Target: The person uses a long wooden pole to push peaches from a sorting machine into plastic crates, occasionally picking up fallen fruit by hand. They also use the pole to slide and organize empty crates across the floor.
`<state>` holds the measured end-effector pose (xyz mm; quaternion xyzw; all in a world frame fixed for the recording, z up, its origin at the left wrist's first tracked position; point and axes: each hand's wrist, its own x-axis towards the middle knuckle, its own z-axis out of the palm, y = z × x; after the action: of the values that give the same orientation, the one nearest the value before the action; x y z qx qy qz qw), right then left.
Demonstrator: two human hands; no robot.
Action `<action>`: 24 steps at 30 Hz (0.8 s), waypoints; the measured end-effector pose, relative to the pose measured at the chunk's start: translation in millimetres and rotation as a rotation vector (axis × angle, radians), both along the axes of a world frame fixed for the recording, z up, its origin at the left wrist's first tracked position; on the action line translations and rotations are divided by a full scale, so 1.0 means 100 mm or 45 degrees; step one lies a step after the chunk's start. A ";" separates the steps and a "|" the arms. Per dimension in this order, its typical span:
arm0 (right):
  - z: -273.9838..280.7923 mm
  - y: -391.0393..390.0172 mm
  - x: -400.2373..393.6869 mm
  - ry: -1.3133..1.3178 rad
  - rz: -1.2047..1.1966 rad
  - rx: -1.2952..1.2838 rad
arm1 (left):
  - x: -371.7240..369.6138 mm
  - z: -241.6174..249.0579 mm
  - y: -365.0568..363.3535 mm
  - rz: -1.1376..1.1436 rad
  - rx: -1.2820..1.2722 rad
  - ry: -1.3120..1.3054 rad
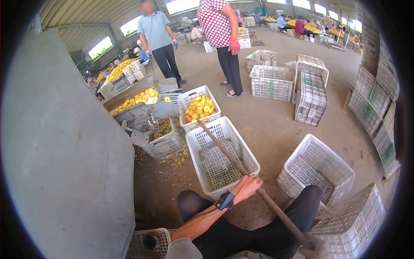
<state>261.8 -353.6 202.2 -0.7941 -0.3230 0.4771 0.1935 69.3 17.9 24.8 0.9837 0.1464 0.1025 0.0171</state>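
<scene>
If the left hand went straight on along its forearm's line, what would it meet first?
The long brown wooden pole the left hand grips; past that, seemingly brown floor, or perhaps the open white plastic crate by the right knee; depth is unclear.

A grey metal panel fills nine o'clock; a person in a blue shirt stands at eleven, a person in a dotted top at twelve; stacked crates rise at three.
</scene>
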 end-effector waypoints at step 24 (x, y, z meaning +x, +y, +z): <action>-0.10 -0.04 -0.11 -0.083 0.032 0.317 | 0.24 -0.77 -0.26 0.055 -0.171 0.320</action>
<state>250.7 -357.6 191.7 -0.7750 -0.3957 0.4094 0.2742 92.9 -8.1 -52.0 0.9821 0.1751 -0.0309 0.0622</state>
